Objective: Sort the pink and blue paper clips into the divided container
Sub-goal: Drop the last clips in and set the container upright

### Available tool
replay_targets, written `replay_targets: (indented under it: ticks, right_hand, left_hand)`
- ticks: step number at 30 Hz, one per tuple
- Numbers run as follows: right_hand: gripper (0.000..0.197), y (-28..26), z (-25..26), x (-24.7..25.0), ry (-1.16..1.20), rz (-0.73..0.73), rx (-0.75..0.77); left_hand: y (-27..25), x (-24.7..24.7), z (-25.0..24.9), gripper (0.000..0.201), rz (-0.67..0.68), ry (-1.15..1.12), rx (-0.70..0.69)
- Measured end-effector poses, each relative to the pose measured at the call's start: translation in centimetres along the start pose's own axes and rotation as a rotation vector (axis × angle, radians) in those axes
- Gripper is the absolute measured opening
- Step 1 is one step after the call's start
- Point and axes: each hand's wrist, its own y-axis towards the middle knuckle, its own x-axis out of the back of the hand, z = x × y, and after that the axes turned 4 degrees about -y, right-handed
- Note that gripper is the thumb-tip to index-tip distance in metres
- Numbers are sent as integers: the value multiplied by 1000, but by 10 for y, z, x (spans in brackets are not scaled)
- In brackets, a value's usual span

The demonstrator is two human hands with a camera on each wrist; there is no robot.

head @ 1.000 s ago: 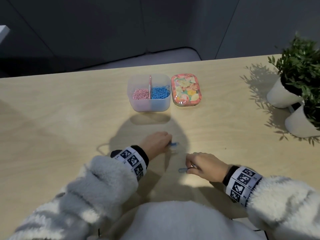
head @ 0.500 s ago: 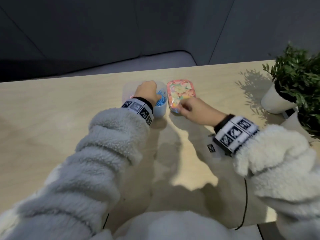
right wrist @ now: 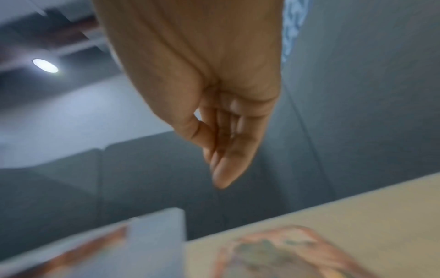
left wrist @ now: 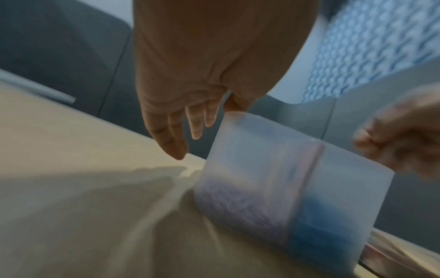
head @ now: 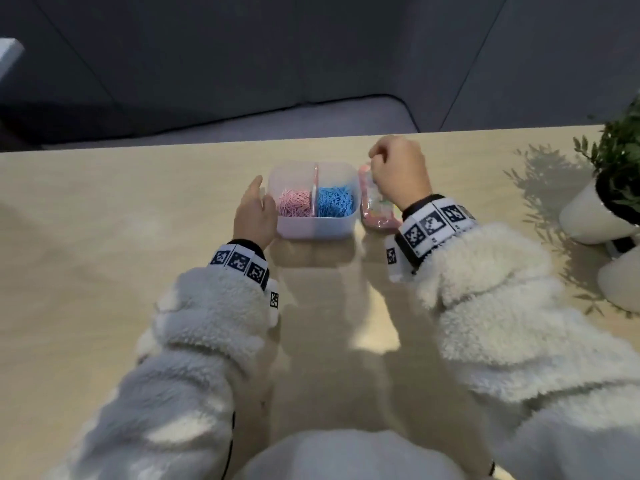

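A translucent divided container point(head: 316, 228) stands on the table, with pink paper clips point(head: 294, 205) in its left compartment and blue paper clips point(head: 335, 202) in its right. My left hand point(head: 258, 202) lies against the container's left wall with straight fingers. In the left wrist view the fingers point(left wrist: 177, 135) point down beside the container point(left wrist: 273, 169), and the thumb is at its rim. My right hand point(head: 384, 161) hovers with curled fingers over the floral lid point(head: 375, 207). In the right wrist view, no clip shows in that hand point(right wrist: 221, 150).
Two white pots point(head: 588, 216) point(head: 620, 282) with a green plant point(head: 623, 157) stand at the table's right edge. The bare wooden table point(head: 121, 220) spreads to the left and in front. Its far edge runs just behind the container, with a grey sofa beyond it.
Both hands went from the near table up to the container. The left hand then came off the top to the left wall. The right hand rose above the lid's far end.
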Motion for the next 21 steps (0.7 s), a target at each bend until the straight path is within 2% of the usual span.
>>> replay_targets:
  ticks: [1, 2, 4, 6, 7, 12, 17, 19, 21]
  right_hand:
    - [26, 0, -19, 3, -52, -50, -76]
    - [34, -2, -37, 3, -138, -26, -170]
    - [65, -8, -66, -7, -313, 158, -360]
    - [82, -15, -81, -23, -354, 275, -442]
    - [83, -20, -84, -30, -341, 259, -444]
    - [72, -29, -90, -51, -79, 37, -386]
    - [50, -27, -77, -38, 378, -88, -382]
    - [40, -28, -62, -17, 482, -271, -333]
    - [35, -29, -45, 7, 526, -488, -218]
  left_hand:
    - [-2, -2, 2, 46, 39, -87, 37]
    - [-4, -5, 5, 45, 53, -156, 40]
    - [-12, -11, 7, 42, 24, -222, 39]
    - [-18, -15, 7, 43, -31, -212, 37]
    - [-22, -15, 5, 42, -46, -197, 39]
    - [-25, -12, 2, 42, -29, -172, 57]
    - [-28, -10, -1, 42, -17, -173, 36]
    - [-31, -9, -5, 41, -15, -181, 29]
    - [-29, -8, -3, 41, -2, -202, 19]
